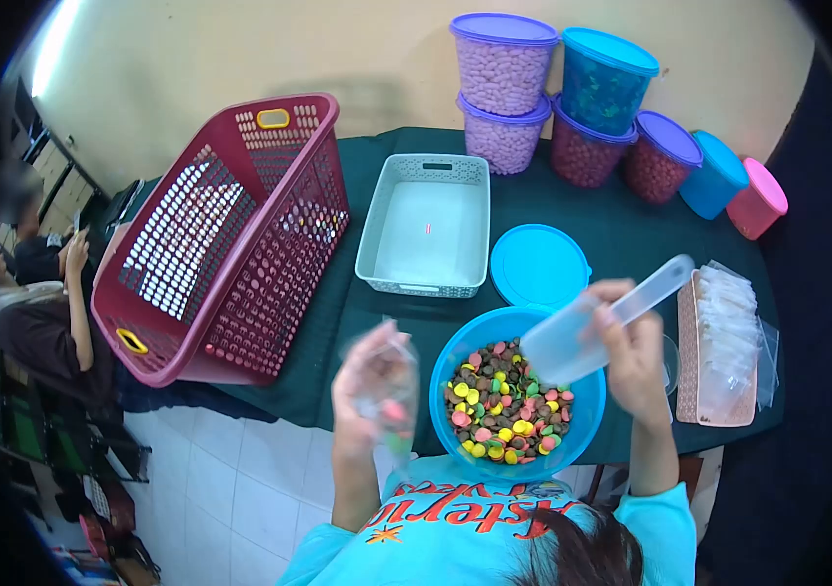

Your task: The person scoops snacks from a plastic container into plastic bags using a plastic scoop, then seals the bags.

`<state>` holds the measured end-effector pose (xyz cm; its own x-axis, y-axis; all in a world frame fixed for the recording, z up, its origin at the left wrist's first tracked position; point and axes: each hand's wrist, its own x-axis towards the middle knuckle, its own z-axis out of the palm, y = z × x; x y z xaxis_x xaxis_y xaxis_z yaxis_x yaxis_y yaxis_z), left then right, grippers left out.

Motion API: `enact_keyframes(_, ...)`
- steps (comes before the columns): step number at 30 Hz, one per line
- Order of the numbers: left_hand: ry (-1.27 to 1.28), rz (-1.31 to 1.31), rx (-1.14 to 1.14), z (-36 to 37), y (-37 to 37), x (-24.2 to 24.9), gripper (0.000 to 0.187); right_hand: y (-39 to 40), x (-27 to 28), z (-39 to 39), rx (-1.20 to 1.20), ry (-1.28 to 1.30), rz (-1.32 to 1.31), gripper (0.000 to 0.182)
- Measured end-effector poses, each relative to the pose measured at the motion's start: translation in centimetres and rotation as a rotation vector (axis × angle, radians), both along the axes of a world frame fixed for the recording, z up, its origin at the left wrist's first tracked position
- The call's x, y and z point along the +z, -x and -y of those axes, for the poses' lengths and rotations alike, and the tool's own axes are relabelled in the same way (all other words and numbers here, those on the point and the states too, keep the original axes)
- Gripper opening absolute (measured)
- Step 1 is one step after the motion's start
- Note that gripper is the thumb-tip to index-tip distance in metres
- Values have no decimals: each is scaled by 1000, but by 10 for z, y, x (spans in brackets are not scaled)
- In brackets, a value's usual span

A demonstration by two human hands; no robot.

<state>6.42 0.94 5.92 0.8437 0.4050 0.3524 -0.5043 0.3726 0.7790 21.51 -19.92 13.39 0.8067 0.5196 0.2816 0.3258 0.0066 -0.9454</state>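
My left hand point(352, 396) is closed on a clear plastic bag point(398, 386), which has a few coloured candies low down in it. Above the right part of a blue tub point(587, 425), my right hand point(631, 347) grips a translucent plastic scoop point(562, 347), its handle pointing up and to the right. Button-shaped candies point(509, 410) in brown, yellow, pink and green lie inside the tub. Whether the scoop carries any candies I cannot make out. A round blue lid point(539, 266) rests on the table just behind the tub.
A pale green basket point(423, 225) stands behind the tub, with a large maroon basket point(269, 264) to its left. At right, a pink tray point(691, 386) holds plastic bags point(728, 332). Lidded tubs point(504, 78) line the wall. Another person point(44, 313) sits far left.
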Motion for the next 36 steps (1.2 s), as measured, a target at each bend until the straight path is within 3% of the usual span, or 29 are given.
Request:
enact_keyframes(2,235,176,-67,-14,-2,6,107,11,-28,5,92,362,70,22)
enact_keyframes(3,285,261,-186,-22,-6,5,102,16,-38,6,167,562,91,23)
enact_keyframes(6,364,328,-407,-20,-25,8,99,30,-58,10,-89,620,221,22)
enact_keyframes(7,384,307,-451,-14,-29,6,98,34,-54,11,-112,621,215,22)
enact_keyframes(9,429,302,-621,-3,-41,-11,94,45,-33,13,-161,341,170,21)
enact_keyframes(11,551,284,-809,21,-48,-8,92,58,-18,9,-46,262,54,21)
enact_keyframes(12,491,174,-805,29,-48,-9,91,63,-22,3,-26,125,8,21)
enact_keyframes(14,308,22,-745,46,-50,3,88,66,-37,-7,-2,-55,-33,22)
enact_keyframes(15,230,-34,-584,63,-53,8,81,66,-41,-9,3,-95,-31,22)
enact_keyframes(17,168,-88,-591,55,-54,-2,60,73,-40,-16,-68,-149,-119,19)
enact_keyframes(18,170,-86,-595,53,-55,-5,60,74,-40,-16,-102,-237,-178,17)
enact_keyframes(19,128,-132,-480,50,-56,-7,51,73,-39,-16,-130,-326,-236,16)
enact_keyframes(24,-55,-191,-181,47,-51,1,15,65,-52,-16,-122,-266,-236,13)
enact_keyframes(25,-49,-186,-165,47,-50,1,15,61,-58,-15,-106,-259,-232,13)
enact_keyframes(27,-169,-128,-67,47,-47,-1,11,52,-67,-13,-111,-196,128,12)
enact_keyframes(31,-230,-104,149,58,-41,-2,10,52,-59,-18,-70,-246,84,11)
enact_keyframes(36,-97,-192,174,72,-33,6,10,45,-61,-12,104,-336,-190,7)
